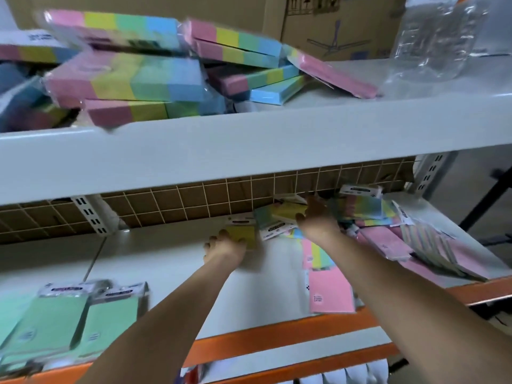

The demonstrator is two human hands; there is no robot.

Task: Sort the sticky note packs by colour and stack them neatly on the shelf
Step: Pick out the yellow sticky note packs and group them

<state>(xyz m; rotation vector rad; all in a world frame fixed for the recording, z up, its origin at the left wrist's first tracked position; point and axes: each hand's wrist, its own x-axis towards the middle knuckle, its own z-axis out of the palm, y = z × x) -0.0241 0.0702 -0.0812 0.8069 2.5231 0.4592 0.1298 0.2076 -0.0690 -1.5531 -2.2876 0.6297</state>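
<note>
Both my arms reach deep into the lower shelf (166, 261). My left hand (224, 248) rests on a yellow sticky note pack (243, 234) lying flat on the shelf. My right hand (315, 217) reaches into a jumbled pile of packs (360, 209) at the back right and touches a yellow pack (288, 212); whether it grips it I cannot tell. Two green packs (69, 322) lie side by side at the front left. A pink pack (329, 289) lies near the front edge under my right forearm. More pink packs (388, 245) lie to the right.
The upper shelf (249, 145) hangs low over my hands and carries a heap of multicolour packs (133, 76), cardboard boxes (332, 26) and crumpled clear plastic (435, 37). A wire grid (194, 198) backs the lower shelf. Its front edge is orange (277, 336).
</note>
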